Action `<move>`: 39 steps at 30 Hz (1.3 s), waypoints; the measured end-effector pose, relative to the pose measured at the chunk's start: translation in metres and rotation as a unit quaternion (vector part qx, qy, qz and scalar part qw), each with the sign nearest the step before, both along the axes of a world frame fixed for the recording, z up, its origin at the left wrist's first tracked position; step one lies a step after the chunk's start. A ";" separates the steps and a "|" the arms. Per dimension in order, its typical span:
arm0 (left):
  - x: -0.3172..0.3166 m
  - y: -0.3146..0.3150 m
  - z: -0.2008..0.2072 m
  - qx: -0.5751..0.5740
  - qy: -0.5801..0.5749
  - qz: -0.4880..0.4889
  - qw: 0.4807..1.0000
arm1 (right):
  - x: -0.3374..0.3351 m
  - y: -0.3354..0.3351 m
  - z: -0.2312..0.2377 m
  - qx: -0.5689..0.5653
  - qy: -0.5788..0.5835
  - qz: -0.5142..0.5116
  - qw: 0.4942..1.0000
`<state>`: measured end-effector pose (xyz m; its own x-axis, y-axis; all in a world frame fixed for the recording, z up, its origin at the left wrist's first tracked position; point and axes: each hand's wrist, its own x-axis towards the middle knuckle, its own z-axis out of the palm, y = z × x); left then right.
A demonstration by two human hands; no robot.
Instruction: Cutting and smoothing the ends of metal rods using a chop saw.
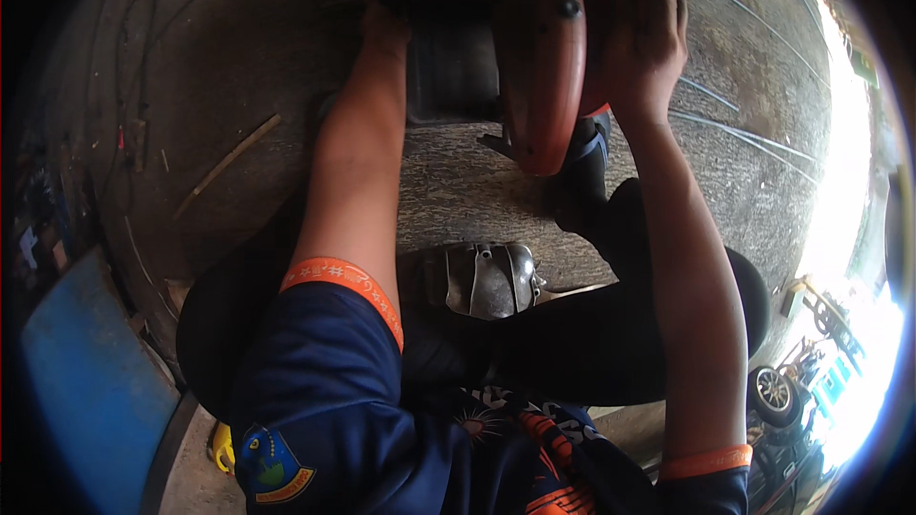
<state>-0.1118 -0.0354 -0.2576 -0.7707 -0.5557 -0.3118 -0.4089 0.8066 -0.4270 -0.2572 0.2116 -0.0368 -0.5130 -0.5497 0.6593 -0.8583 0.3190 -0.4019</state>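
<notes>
A power tool with a curved red guard (544, 76) stands in front of me, its top cut off by the upper edge. It looks like a cut-off saw, with a black knob on the guard and a dark flat base (453, 72) to the left. My right hand (654, 43) lies against the guard's right side, fingers stretched upward and the thumb hidden. On the left, my left hand (385, 21) reaches the dark part of the tool; shadow hides its fingers. Between my legs sits a dull metal casing (489, 279) with ribbed sides.
A wooden stick (229, 164) lies on the worn floor at the left, near a blue panel (95, 381). Thin metal rods (754, 138) cross the floor at right. A wheel (774, 395) and clutter stand by the bright opening. My dark-clad foot (584, 176) is close below the guard.
</notes>
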 end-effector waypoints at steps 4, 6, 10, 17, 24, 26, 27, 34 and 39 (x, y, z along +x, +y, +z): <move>0.001 -0.004 -0.011 0.094 0.175 0.112 0.974 | 0.003 0.000 -0.002 0.015 0.015 -0.001 1.000; 0.001 -0.005 -0.017 0.147 0.256 0.171 0.940 | 0.002 0.000 -0.003 0.008 -0.007 0.007 1.000; 0.002 -0.003 -0.024 0.257 0.347 0.257 0.864 | 0.000 0.001 -0.005 0.007 0.003 0.004 1.000; 0.003 -0.013 -0.039 0.149 0.232 0.156 0.949 | 0.000 -0.001 -0.006 -0.001 0.010 0.001 1.000; 0.011 -0.019 -0.052 0.011 0.106 -0.003 0.994 | 0.006 -0.003 0.004 -0.041 -0.013 0.011 0.999; 0.012 -0.023 -0.054 0.076 0.162 0.051 0.982 | 0.009 0.000 0.010 -0.013 -0.038 0.011 0.999; 0.013 -0.026 -0.055 0.069 0.151 0.026 0.986 | 0.011 0.003 0.012 0.027 -0.065 0.010 0.997; 0.012 -0.046 -0.074 0.116 0.211 0.027 0.970 | 0.005 0.004 0.012 -0.031 -0.126 0.035 0.991; 0.014 -0.054 -0.082 0.131 0.233 0.020 0.963 | 0.002 0.004 0.009 -0.072 -0.120 0.064 0.988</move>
